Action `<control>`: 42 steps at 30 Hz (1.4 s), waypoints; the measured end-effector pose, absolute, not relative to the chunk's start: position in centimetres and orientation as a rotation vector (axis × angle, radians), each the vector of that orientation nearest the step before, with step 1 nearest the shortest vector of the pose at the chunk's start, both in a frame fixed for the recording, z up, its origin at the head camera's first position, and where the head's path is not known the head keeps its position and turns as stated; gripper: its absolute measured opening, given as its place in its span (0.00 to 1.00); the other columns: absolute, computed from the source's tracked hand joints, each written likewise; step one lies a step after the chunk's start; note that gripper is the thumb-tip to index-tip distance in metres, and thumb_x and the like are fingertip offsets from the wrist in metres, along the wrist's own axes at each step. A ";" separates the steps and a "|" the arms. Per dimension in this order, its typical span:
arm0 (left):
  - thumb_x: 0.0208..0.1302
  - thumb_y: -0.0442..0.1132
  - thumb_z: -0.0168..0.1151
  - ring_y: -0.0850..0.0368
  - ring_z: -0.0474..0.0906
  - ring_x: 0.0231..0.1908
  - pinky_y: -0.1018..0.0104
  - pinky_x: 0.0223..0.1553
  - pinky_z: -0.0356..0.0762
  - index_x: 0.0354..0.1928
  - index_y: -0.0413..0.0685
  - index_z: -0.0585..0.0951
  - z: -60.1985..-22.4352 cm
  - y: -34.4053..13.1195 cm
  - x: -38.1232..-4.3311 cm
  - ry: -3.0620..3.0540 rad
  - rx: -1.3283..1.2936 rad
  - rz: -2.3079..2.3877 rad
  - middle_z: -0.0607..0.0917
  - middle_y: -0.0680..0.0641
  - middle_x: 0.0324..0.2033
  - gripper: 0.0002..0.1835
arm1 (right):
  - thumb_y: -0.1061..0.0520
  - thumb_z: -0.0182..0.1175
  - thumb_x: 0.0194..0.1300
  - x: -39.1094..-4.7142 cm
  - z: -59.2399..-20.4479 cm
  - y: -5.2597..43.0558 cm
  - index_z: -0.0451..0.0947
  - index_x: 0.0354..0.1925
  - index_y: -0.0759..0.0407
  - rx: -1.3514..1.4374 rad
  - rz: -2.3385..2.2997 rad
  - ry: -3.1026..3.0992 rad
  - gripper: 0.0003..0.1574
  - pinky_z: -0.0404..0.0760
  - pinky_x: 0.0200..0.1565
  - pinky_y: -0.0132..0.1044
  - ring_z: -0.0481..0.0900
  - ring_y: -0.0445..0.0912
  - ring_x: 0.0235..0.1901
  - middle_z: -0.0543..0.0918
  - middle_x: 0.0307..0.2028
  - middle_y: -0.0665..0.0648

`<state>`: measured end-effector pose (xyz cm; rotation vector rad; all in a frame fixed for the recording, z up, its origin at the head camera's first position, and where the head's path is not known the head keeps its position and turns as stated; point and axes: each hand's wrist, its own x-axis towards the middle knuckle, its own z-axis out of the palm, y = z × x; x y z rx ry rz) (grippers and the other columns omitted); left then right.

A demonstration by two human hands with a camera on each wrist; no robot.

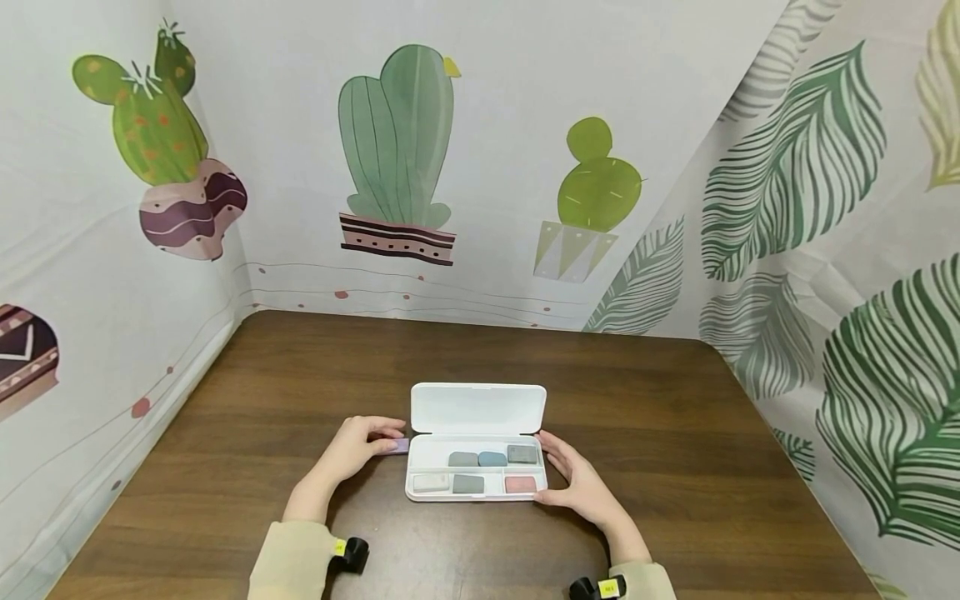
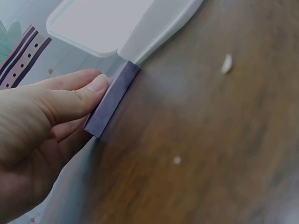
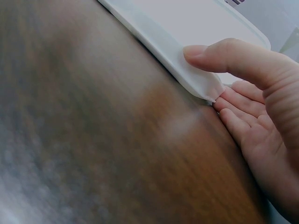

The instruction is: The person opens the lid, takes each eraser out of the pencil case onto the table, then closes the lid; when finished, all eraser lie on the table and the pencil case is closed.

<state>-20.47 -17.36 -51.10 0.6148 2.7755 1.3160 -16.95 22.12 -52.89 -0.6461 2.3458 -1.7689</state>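
A white pencil case (image 1: 477,410) stands on the table with its lid raised at the back. My left hand (image 1: 348,450) pinches a purple eraser (image 2: 114,98) between thumb and fingers, its far end right at the case's left side. At the opposite end, my right hand (image 1: 573,477) grips the case, thumb at the front corner and fingers along the right side. In the back compartment lie a grey eraser (image 1: 463,459), a blue one and a darker grey one (image 1: 522,454). The front holds a whitish eraser (image 1: 431,482), a grey one (image 1: 468,483) and, past a divider, a pink eraser (image 1: 520,484).
Brown wood-grain table (image 1: 645,400) spreads around the case. Two small white bits, one a larger flake (image 2: 227,64), lie on it near my left hand. Cloth printed with cacti and leaves (image 1: 787,167) hangs behind the table and along both sides.
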 end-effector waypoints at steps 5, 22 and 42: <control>0.61 0.33 0.66 0.50 0.86 0.44 0.61 0.50 0.81 0.50 0.36 0.84 -51.2 -17.4 -20.4 2.775 0.589 1.330 0.90 0.48 0.37 0.15 | 0.64 0.75 0.49 -16.9 -52.9 22.0 0.56 0.70 0.72 -0.643 -1.774 2.337 0.56 0.62 0.63 0.17 0.65 0.27 0.64 0.63 0.69 0.73; 0.62 0.33 0.66 0.63 0.84 0.40 0.72 0.45 0.80 0.43 0.38 0.85 -50.5 -18.5 -19.9 2.681 0.474 1.626 0.89 0.43 0.38 0.09 | 0.64 0.75 0.49 -17.0 -53.0 21.9 0.56 0.71 0.71 -0.633 -1.753 2.352 0.56 0.61 0.63 0.17 0.65 0.30 0.65 0.64 0.69 0.72; 0.62 0.32 0.66 0.51 0.84 0.45 0.64 0.51 0.80 0.46 0.40 0.85 -48.7 -14.5 -19.7 2.569 0.766 1.556 0.88 0.44 0.43 0.11 | 0.63 0.75 0.49 -17.1 -53.0 22.2 0.56 0.71 0.71 -0.618 -1.723 2.381 0.57 0.62 0.63 0.17 0.66 0.43 0.68 0.64 0.69 0.71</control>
